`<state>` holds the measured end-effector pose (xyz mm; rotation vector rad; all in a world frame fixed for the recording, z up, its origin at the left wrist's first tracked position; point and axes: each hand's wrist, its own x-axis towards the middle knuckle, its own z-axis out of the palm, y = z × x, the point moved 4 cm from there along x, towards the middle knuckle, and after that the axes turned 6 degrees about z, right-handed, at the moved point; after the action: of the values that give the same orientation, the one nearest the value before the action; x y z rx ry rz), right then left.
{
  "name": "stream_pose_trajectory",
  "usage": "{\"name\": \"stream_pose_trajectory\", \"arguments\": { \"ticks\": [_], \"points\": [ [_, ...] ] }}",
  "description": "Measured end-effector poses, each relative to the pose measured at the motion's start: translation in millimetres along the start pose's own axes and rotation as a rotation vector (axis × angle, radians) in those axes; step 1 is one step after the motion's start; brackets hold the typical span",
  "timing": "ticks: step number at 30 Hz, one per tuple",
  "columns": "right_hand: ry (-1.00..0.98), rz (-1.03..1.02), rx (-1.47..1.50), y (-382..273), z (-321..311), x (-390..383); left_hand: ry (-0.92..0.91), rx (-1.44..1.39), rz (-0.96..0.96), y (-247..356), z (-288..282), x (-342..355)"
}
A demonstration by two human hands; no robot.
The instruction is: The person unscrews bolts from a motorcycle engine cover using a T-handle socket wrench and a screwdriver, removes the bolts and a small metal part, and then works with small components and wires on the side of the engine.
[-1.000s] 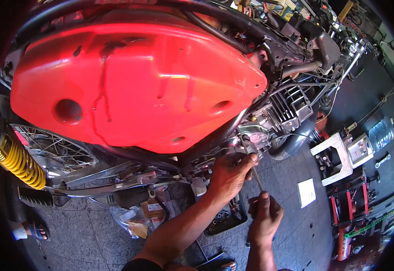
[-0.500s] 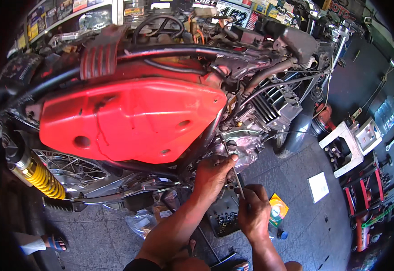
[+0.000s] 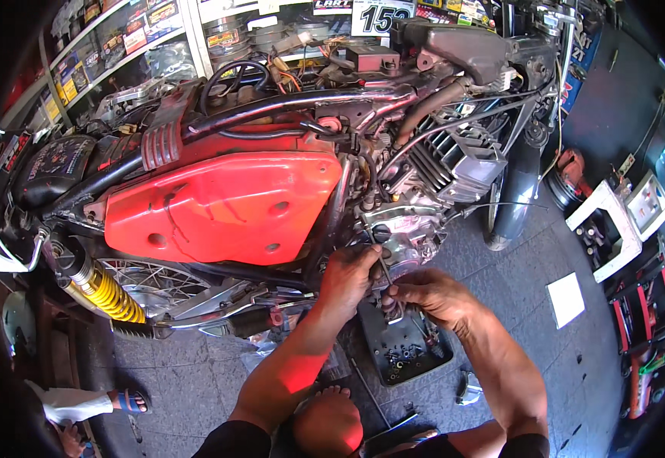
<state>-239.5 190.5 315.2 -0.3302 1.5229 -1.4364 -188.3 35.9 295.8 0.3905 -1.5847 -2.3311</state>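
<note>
A motorcycle stands side-on before me, its red side panel [image 3: 225, 214] left of the exposed engine [image 3: 405, 227]. Low on the engine, my left hand [image 3: 347, 281] pinches a thin metal rod-like tool [image 3: 384, 267] between thumb and fingers. The tool slants up toward the engine casing; where its tip meets the casing is too small to make out. My right hand [image 3: 433, 296] closes its fingertips on the tool's lower end, just right of the left hand. Beneath both hands lies a dark tray [image 3: 422, 378] holding small bolts and nuts.
A yellow shock spring [image 3: 115, 294] and rear wheel are at left. Another person's sandalled foot [image 3: 130, 401] rests on the floor at lower left. A long thin bar [image 3: 370, 393] lies beside the tray. White paper [image 3: 566, 300] and a white frame [image 3: 607, 248] are at right.
My right hand has moved up toward my left hand and turned, now gripping the tool with its fingertips. The left hand keeps its pinch. The view has shifted, showing more of the shelves.
</note>
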Motion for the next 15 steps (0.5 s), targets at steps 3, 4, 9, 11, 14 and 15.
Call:
{"name": "stream_pose_trajectory", "arguments": {
  "ticks": [3, 4, 9, 11, 14, 15],
  "points": [
    [-0.035, 0.033, -0.073, -2, 0, 7, 0.093, -0.006, 0.134, -5, 6, 8],
    [-0.042, 0.039, -0.116, -1, -2, 9, 0.127, -0.002, 0.192, -4, 8, 9],
    [-0.044, 0.037, -0.069, -2, 0, 7, 0.143, -0.013, 0.036, -8, 4, 9],
    [-0.084, 0.028, 0.072, -4, 4, 4, 0.129, -0.087, -0.024, -6, 8, 5],
    [-0.132, 0.042, 0.149, -8, 5, 4, 0.106, -0.090, -0.015, -1, 8, 2],
    [-0.133, 0.051, 0.104, -9, 2, 4, 0.095, -0.078, -0.014, 1, 7, 1]
  ]
}}
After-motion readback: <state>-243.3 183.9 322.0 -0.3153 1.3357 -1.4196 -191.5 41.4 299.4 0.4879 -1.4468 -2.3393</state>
